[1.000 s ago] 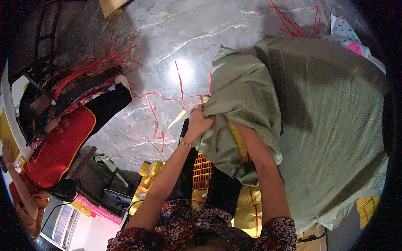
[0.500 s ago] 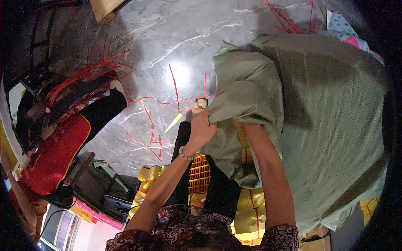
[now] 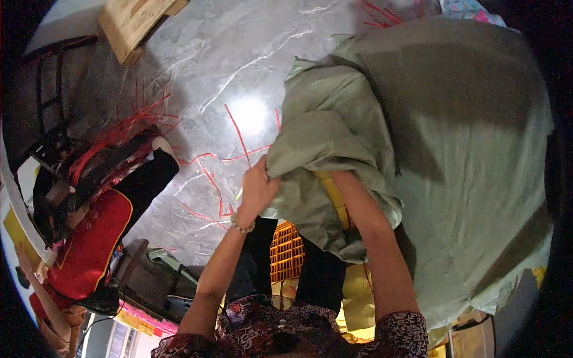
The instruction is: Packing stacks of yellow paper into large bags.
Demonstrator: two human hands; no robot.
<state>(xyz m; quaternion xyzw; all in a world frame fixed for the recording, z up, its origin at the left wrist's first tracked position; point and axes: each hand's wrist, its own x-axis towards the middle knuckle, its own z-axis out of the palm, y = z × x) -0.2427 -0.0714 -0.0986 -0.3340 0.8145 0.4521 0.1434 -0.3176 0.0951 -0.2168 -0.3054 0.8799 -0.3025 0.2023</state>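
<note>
Left hand (image 3: 258, 190) has its fingers clamped on the green sack (image 3: 418, 149) mouth, right arm buried inside, fingers hidden, so can't tell.

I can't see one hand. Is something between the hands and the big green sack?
Nothing is between them. The left hand grips the folded rim of the green sack directly. The right forearm goes inside the sack's mouth, so the cloth hides that hand.
</note>
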